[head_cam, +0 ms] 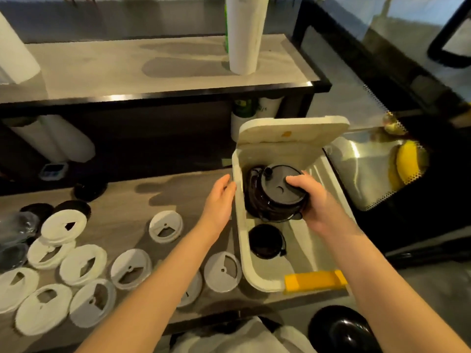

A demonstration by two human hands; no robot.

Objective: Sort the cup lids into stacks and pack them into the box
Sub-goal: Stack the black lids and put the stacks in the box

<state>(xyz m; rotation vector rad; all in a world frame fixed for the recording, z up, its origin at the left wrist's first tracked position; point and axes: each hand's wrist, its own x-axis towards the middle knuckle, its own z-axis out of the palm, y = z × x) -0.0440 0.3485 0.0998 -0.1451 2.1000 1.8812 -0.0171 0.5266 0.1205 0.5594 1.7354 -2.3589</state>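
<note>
Head view, with much of it smeared or cut off: at the worktop's (122, 212) left edge a heap of clear plastic pieces (15, 233) is too blurred to count, and the left forearm (153, 289) covers most of one white lid (190, 293) near the front edge. Counting that one, ten white lids (82, 264) lie singly or overlapping across the left and front of the worktop (nine show fully or nearly so). Three black lids (89, 190) sit toward the back left, one of them partly under a white one. At the worktop's right end stands the white box (239, 233), its cover (293, 131) raised at the far end and a yellow latch (314, 280) at the near end. Inside are two lots: a stack of black lids (270, 200) in the far half, tilted, its number not countable, and a lower black stack (266, 241) nearer the middle, its height unclear. The right hand (316, 203) grips the tilted stack, thumb on its top and fingers curled round its right side. The left hand (219, 200) rests with fingers nearly straight and together against the box's outer left wall.
</note>
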